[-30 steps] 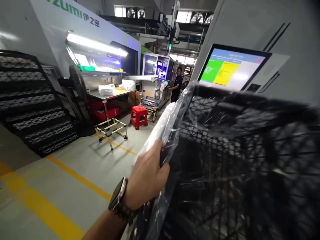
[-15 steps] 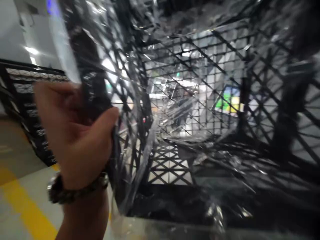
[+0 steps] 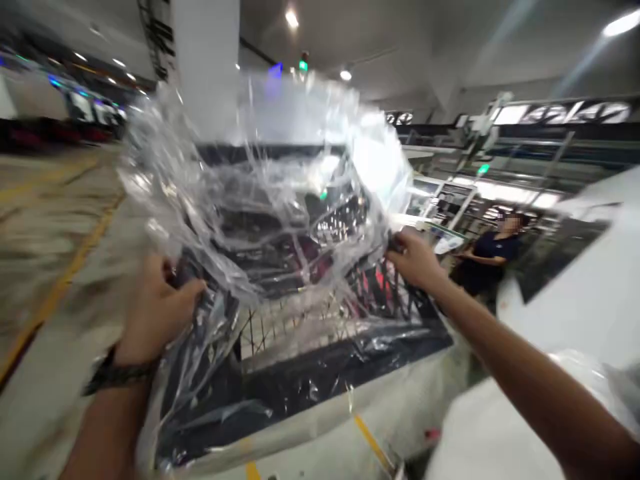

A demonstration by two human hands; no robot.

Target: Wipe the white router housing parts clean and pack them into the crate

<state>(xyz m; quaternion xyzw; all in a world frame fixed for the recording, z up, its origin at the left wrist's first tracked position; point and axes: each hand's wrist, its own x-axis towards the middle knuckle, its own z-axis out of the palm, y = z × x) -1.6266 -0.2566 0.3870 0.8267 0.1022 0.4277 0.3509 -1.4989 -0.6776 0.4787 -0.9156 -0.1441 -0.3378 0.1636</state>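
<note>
I hold a black lattice plastic crate (image 3: 305, 373) out in front of me, lined with a clear plastic bag (image 3: 260, 193) that billows above its rim. My left hand (image 3: 155, 307) grips the crate's left edge, fingers curled over the rim and the bag. It wears a dark wristband. My right hand (image 3: 415, 257) is closed on the crate's right edge, pinching rim and film together. The crate is tilted, its open side facing me. The picture is smeared by motion.
A person in a dark shirt (image 3: 487, 257) stands at the right beside factory machines (image 3: 520, 153). A white machine housing (image 3: 575, 287) fills the right foreground. A white pillar (image 3: 205, 60) rises behind the crate. Yellow floor lines (image 3: 60, 287) run along the left.
The view has swung round to another part of the hall. The crate has dropped from in front of my face to chest height. My right hand is now in view.
</note>
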